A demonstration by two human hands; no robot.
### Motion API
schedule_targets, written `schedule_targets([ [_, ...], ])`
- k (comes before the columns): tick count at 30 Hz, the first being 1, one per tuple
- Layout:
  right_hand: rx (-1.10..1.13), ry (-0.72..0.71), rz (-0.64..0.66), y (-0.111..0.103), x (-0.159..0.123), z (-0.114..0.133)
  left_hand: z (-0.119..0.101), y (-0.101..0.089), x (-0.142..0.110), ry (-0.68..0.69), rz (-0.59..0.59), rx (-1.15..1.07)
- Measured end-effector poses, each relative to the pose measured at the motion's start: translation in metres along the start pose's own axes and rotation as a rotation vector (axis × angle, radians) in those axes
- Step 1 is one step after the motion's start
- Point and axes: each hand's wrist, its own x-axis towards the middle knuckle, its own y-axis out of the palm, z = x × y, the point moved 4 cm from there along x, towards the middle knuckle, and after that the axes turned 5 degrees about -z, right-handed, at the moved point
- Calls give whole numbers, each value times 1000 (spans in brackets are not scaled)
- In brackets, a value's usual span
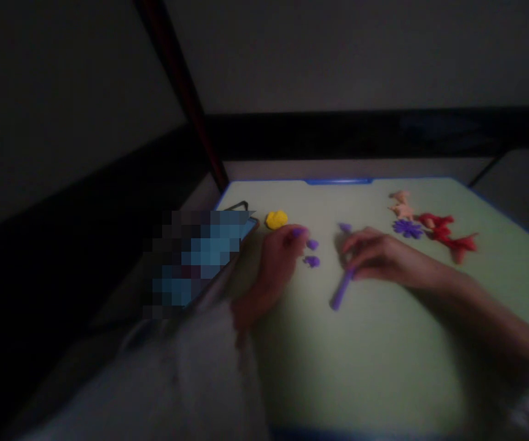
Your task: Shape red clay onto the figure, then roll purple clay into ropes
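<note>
My left hand [283, 254] is closed, with a small purple piece [298, 233] that looks like modelling clay pinched at its fingertips. Two more purple lumps, an upper one [313, 244] and a lower one [312, 261], lie on the board just right of it. My right hand [379, 254] has its fingers bent around the upper end of a purple stick [341, 291], whose lower end slants down toward the board. Another purple bit [345, 227] lies beyond the right fingertips. Blur and dim light hide the exact grip.
The pale board [365, 373] has a blue rim. A yellow lump [277, 220] lies behind my left hand. To the right are a purple flower shape [408, 229], peach pieces [401, 211] and red pieces [443, 233]. A phone-like device [209, 251] with a blurred screen leans at left.
</note>
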Motion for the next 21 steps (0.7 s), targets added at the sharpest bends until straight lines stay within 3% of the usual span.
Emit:
schedule_targets([
  [7,28,48,-45,-14,-1,-2,3,-2,2,-7,-46,-30],
  [14,-20,41,-13,-21,-6,-12,11,3,1,-37,41,-126],
  [18,-42,15,-113,-13,1,9,13,1,0,-7,26,-100],
  [21,-87,-28,-151,8,11,26,12,-3,0,10,-18,-65],
])
